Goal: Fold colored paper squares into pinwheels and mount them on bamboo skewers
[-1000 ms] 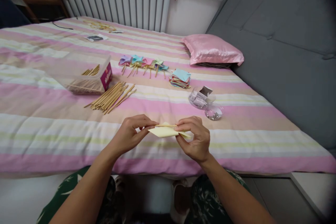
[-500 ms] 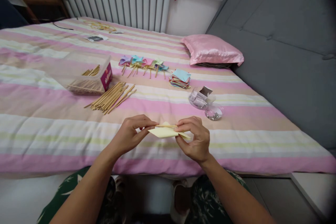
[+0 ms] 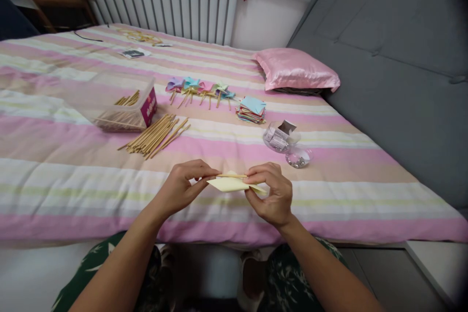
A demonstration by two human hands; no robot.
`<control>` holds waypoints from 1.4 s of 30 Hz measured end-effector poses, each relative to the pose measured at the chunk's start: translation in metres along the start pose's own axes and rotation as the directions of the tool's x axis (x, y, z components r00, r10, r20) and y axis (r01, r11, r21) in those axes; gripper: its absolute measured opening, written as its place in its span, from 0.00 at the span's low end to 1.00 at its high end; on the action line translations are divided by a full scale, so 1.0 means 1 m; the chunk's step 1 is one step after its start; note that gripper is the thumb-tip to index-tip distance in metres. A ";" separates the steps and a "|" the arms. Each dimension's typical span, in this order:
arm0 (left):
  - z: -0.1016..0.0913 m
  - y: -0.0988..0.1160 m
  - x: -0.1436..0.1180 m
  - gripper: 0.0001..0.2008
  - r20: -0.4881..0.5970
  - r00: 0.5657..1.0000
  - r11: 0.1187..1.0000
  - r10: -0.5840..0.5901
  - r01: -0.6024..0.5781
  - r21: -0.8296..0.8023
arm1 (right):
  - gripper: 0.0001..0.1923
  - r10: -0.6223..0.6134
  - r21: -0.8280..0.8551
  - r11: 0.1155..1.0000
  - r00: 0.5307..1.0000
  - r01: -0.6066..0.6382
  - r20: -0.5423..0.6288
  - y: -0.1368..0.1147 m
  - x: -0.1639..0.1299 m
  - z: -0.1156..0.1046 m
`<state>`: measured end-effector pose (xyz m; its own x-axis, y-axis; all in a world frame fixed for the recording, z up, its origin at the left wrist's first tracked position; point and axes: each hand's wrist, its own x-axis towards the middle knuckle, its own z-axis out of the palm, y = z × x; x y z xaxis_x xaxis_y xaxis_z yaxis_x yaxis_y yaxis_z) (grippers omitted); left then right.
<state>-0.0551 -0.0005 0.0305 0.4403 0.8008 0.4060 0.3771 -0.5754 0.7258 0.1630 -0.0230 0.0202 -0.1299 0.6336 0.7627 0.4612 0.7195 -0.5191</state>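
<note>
The head view looks down on a striped bedspread point(image 3: 73, 175) running to a radiator point(image 3: 161, 0), with a grey headboard point(image 3: 395, 58) and a pink pillow point(image 3: 296, 70) to the right of the grip. Near the bed's front edge, the left hand point(image 3: 183, 185) and right hand point(image 3: 272, 192) pinch a folded yellow paper point(image 3: 228, 184) and thin stick point(image 3: 232, 175) between thumb and fingers, just above the cover. Bare cover lies on both sides. Beyond-left lie loose sticks point(image 3: 155, 135) and a clear box point(image 3: 117, 105) holding more sticks. Beyond-right a small tub point(image 3: 280, 137) holds small packets; its contents are unclear. Farther off lie a paper stack point(image 3: 251, 109) and pinwheels point(image 3: 199, 88).
</note>
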 end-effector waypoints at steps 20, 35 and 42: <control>-0.001 0.000 -0.001 0.11 0.024 1.000 1.000 -0.002 0.002 0.003 | 0.08 0.041 -0.032 0.999 0.999 -0.042 -0.032 0.002 -0.002 0.001; 0.005 0.002 -0.001 0.14 0.117 0.985 0.992 -0.127 0.124 0.027 | 0.09 0.393 0.108 0.913 0.919 -0.394 0.036 0.018 0.002 0.002; -0.005 0.002 -0.001 0.14 0.147 0.961 0.964 -0.234 0.210 0.162 | 0.09 0.467 0.264 0.846 0.883 -0.464 0.054 0.025 0.005 0.000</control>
<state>-0.0583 -0.0013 0.0342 0.4544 0.8799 0.1385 0.5881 -0.4132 0.6953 0.1738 -0.0014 0.0112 0.0531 0.9106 0.4099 0.2184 0.3900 -0.8946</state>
